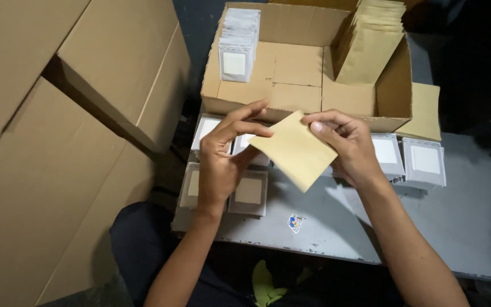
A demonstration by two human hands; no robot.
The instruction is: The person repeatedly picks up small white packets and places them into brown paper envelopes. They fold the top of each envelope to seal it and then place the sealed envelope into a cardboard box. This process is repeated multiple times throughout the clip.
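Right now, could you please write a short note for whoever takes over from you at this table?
Left hand: fingertips pinch the left corner of a tan envelope.
Right hand: grips the envelope's right edge; it is held above the grey table.
Open cardboard box: a row of white-windowed packets at its left, more tan envelopes stacked at its right.
More packets lie in piles on the table, on both sides of the hands.
Done: one envelope in hand. Left: I cannot tell whether the held envelope is filled.
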